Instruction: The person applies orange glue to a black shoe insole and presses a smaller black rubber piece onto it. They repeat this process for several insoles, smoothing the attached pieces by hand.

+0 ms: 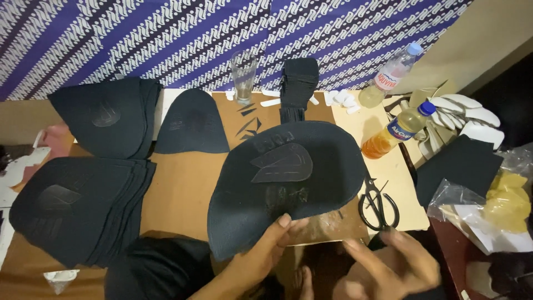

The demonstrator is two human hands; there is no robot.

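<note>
Pinching the near edge of a large black fabric panel (283, 183), the left hand (266, 250) tilts its patched face up for viewing. Blurred right hand (397, 261) hovers spread, empty, near the scissors (377, 205); similar stacked panels (78, 211) lie left.

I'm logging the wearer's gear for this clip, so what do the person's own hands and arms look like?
Both are bare: the left hand has no glove, ring or watch in view, with a short, unpainted thumbnail, and its forearm shows no sleeve. The right hand is motion-blurred; no glove or sleeve can be made out on it either.
</note>
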